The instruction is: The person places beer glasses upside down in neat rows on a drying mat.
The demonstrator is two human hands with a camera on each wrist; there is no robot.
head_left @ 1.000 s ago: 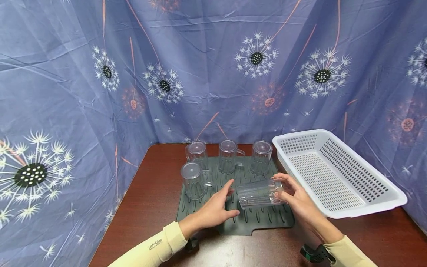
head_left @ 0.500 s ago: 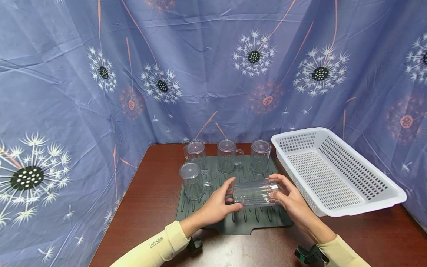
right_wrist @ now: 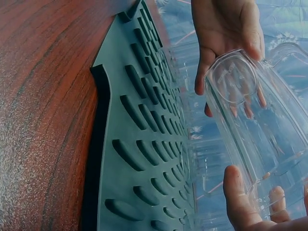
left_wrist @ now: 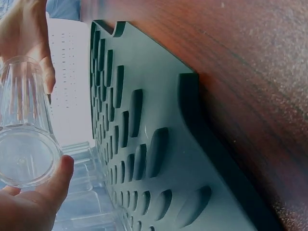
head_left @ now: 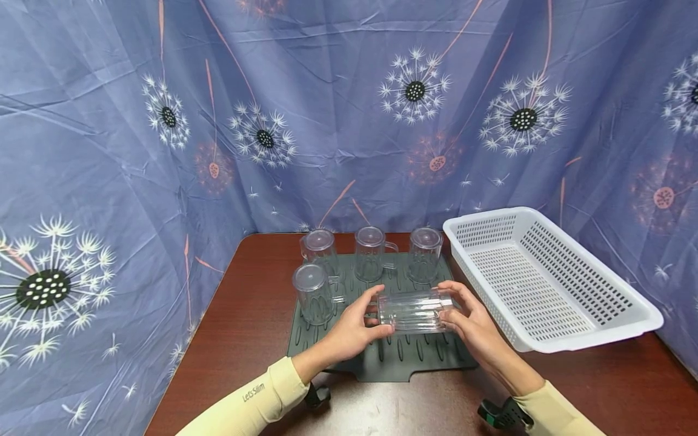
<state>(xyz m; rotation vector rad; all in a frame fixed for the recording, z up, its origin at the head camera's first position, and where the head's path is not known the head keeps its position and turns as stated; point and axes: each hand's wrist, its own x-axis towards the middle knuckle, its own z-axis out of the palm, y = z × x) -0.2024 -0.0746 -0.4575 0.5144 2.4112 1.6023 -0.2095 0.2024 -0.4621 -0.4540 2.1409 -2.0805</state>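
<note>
My two hands hold a clear ribbed mug (head_left: 414, 313) lying on its side over the dark green drying mat (head_left: 382, 368). At its left end, the left hand (head_left: 351, 330) has thumb and fingers around the round base (right_wrist: 234, 77). The right hand (head_left: 482, 330) grips the other end, thumb in front and fingers over the top. A handle (right_wrist: 288, 50) shows along the mug's far side in the right wrist view. Behind, several similar mugs stand upside down on the mat, among them a front-left mug (head_left: 314, 297) and a back-middle mug (head_left: 369, 260).
A white perforated basket (head_left: 529, 290) stands on the right side of the brown wooden table (head_left: 245, 290), close beside the mat. Another upturned mug (head_left: 425, 260) sits at the mat's back right corner. A blue patterned cloth (head_left: 338, 121) hangs behind the table.
The mug has shifted slightly left and levelled out in my right hand. My left hand, apart from it a second ago, now holds its base end. The standing mugs have stayed put.
</note>
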